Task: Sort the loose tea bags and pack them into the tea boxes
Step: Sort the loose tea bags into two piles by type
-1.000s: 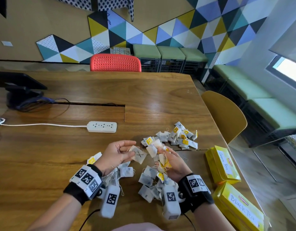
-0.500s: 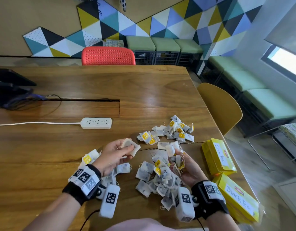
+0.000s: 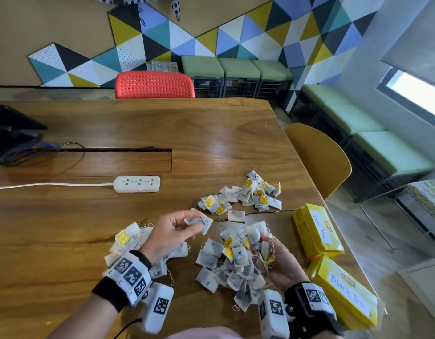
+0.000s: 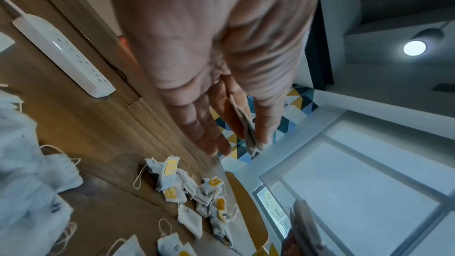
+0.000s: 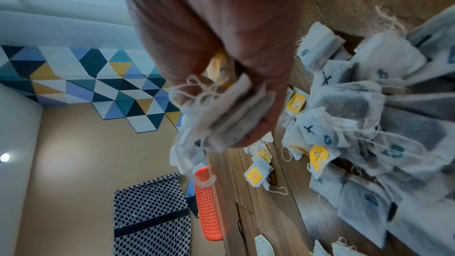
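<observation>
Item: X bag (image 3: 199,221), pinched flat in my left hand (image 3: 171,234), long edge pointing right. Right hand (image 3: 276,261) clenched on a bundle (image 3: 261,243). Boxes (image 3: 316,231) lie beyond my right hand (nearer it); pile (image 3: 226,263) between hands on counter (image 3: 64,228).

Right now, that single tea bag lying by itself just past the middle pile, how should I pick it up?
Pinch the lone tea bag by its near edge, coming from above and the near side. It lies flat on the table, apart from both piles, so a low fingertip pinch suits; the left hand already holds one.
</observation>
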